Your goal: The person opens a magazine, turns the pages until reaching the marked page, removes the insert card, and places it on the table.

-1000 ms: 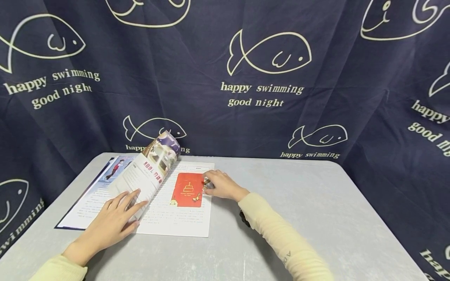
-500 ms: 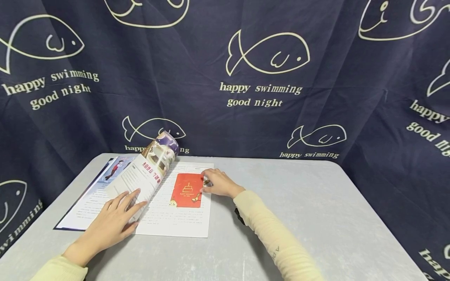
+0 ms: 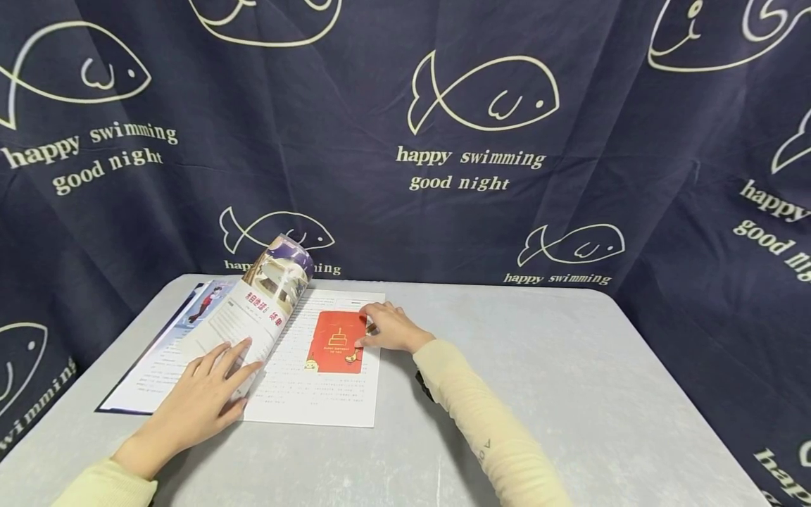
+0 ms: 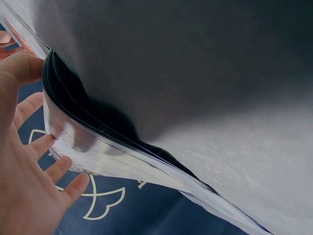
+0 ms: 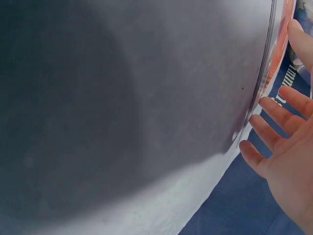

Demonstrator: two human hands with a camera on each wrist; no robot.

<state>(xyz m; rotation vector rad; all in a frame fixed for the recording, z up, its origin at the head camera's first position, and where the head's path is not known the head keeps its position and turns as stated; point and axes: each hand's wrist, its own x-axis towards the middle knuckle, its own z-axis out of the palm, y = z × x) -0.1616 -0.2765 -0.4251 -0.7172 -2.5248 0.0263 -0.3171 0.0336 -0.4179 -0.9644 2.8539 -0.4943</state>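
An open magazine [image 3: 336, 412] lies at the left of the table. Its curled pages [image 3: 266, 303] lift up and lean across the middle. My left hand [image 3: 203, 394] rests on these pages with fingers spread; in the left wrist view the thumb is near their curved edge [image 4: 48, 83]. A red birthday card [image 3: 329, 338] with a gold cake print lies on the right-hand page. My right hand [image 3: 395, 327] touches the card's right edge, its thumb and fingers apart; a small dark and gold patch beneath is partly hidden. In the right wrist view the fingers [image 5: 279, 110] look relaxed.
A grey table [image 3: 538, 380] extends to the right of the magazine. Behind it hangs a dark blue curtain [image 3: 380, 232] with fish drawings and lettering. The left page [image 3: 146, 373] has a dark blue border.
The curled pages have leaned a little further left. My right hand has shifted slightly left over the card's edge. My left hand has stayed nearly in place.
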